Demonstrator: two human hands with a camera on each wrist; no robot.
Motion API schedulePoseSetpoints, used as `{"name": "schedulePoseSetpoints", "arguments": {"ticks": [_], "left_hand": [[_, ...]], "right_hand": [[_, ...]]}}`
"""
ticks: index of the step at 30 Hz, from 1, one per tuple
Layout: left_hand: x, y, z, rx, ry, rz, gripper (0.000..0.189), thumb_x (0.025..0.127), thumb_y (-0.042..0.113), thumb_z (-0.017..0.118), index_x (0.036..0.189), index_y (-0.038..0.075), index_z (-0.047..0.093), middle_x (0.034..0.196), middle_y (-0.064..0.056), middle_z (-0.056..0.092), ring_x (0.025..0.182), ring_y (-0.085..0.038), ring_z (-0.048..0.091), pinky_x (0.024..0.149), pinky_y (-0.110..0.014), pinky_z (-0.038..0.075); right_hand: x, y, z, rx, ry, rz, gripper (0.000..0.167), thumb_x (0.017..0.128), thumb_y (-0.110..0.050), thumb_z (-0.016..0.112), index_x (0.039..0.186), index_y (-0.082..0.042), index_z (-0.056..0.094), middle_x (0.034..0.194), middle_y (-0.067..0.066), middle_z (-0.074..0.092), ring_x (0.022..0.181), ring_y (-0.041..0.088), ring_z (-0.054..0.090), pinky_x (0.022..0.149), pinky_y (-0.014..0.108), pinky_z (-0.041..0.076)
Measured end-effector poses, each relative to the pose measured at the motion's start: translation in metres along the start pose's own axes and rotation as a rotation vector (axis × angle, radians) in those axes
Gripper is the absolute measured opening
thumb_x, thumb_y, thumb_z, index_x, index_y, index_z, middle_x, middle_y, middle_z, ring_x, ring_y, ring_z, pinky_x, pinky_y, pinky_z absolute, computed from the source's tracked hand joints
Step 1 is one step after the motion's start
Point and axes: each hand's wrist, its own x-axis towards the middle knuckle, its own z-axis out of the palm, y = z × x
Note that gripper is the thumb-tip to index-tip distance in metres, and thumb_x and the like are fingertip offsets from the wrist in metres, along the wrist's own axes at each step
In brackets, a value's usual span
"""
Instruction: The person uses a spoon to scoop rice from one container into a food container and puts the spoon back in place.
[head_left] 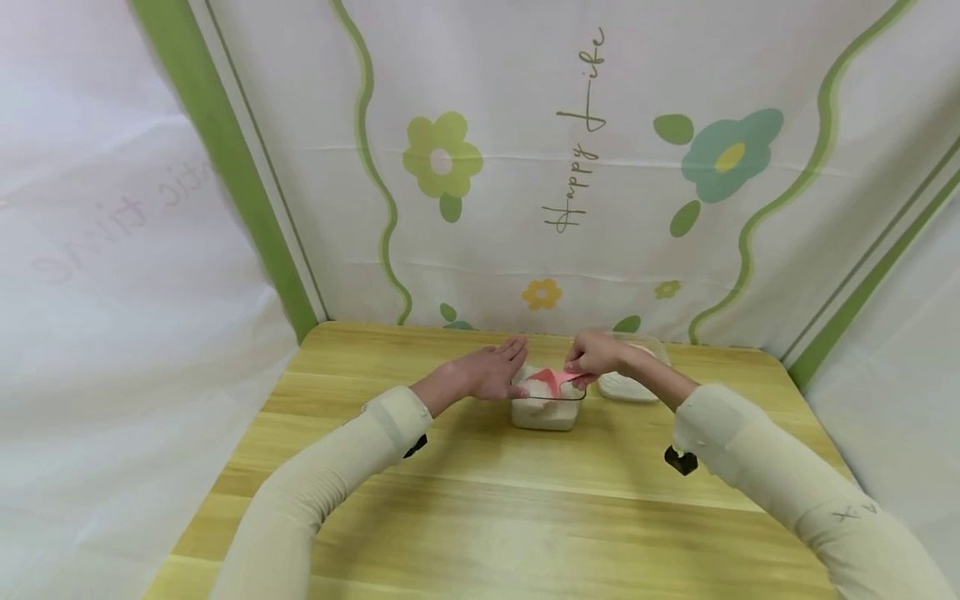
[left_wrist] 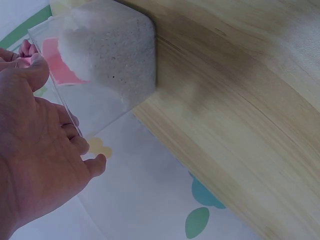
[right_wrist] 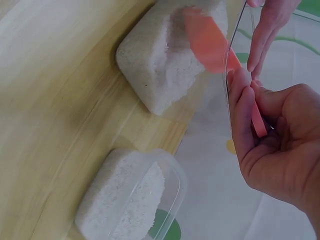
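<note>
A clear container of white grains, like rice, stands near the table's back edge. My left hand holds it at the left side, its thumb near the front rim. In the left wrist view, the fingers of that hand bend at the container's rim. My right hand grips the handle of a pink scoop over the container's right side. The scoop's bowl is down inside the container against the grains. Part of the handle is hidden by the right hand's fingers.
A second clear container, also with white grains, stands just right of the first, partly behind the right forearm. The wooden table reaches toward me. A printed fabric wall rises behind it, with more fabric at both sides.
</note>
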Motion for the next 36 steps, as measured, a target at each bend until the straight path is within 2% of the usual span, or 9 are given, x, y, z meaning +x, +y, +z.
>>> {"name": "schedulePoseSetpoints", "arguments": {"ticks": [6, 14, 24, 29, 36], "left_hand": [[0.001, 0.000, 0.001, 0.002, 0.000, 0.001, 0.084, 0.103, 0.060, 0.032, 0.161, 0.006, 0.000, 0.169, -0.011, -0.009, 0.157, -0.026, -0.002, 0.126, -0.042, 0.019], [0.000, 0.001, 0.004, -0.010, 0.000, -0.002, 0.083, 0.104, 0.058, 0.032, 0.161, 0.007, 0.001, 0.169, -0.010, -0.008, 0.157, -0.024, -0.003, 0.126, -0.042, 0.018], [0.001, 0.000, 0.004, -0.005, 0.008, 0.009, 0.084, 0.104, 0.059, 0.030, 0.161, 0.005, 0.001, 0.169, -0.013, -0.006, 0.157, -0.026, -0.003, 0.125, -0.043, 0.020], [0.001, -0.001, 0.004, -0.008, 0.011, 0.011, 0.084, 0.104, 0.060, 0.030, 0.161, 0.006, 0.001, 0.169, -0.012, -0.006, 0.157, -0.026, -0.003, 0.125, -0.043, 0.019], [0.001, -0.002, 0.004, 0.007, 0.012, 0.017, 0.084, 0.104, 0.059, 0.030, 0.161, 0.005, 0.001, 0.169, -0.012, -0.006, 0.157, -0.025, -0.003, 0.125, -0.043, 0.021]], "right_hand": [[-0.005, 0.010, -0.001, 0.160, 0.013, 0.038, 0.024, 0.099, 0.001, 0.052, 0.099, 0.017, 0.070, 0.064, 0.001, 0.069, 0.059, 0.005, 0.066, 0.058, 0.017, 0.055], [-0.014, 0.021, -0.002, 0.238, 0.024, 0.019, 0.027, 0.103, -0.002, 0.049, 0.108, 0.014, 0.070, 0.076, 0.004, 0.072, 0.066, 0.007, 0.069, 0.065, 0.020, 0.058], [-0.022, 0.032, -0.006, 0.363, 0.020, -0.010, 0.027, 0.104, -0.002, 0.048, 0.099, 0.012, 0.070, 0.072, 0.000, 0.069, 0.064, 0.004, 0.066, 0.062, 0.017, 0.056], [-0.028, 0.035, -0.007, 0.403, 0.043, 0.007, 0.029, 0.104, -0.002, 0.047, 0.115, 0.020, 0.063, 0.076, 0.002, 0.069, 0.066, 0.005, 0.066, 0.063, 0.017, 0.056], [-0.038, 0.040, -0.011, 0.424, 0.059, 0.021, 0.033, 0.105, -0.004, 0.044, 0.126, 0.019, 0.057, 0.084, 0.005, 0.068, 0.071, 0.008, 0.067, 0.065, 0.019, 0.056]]}}
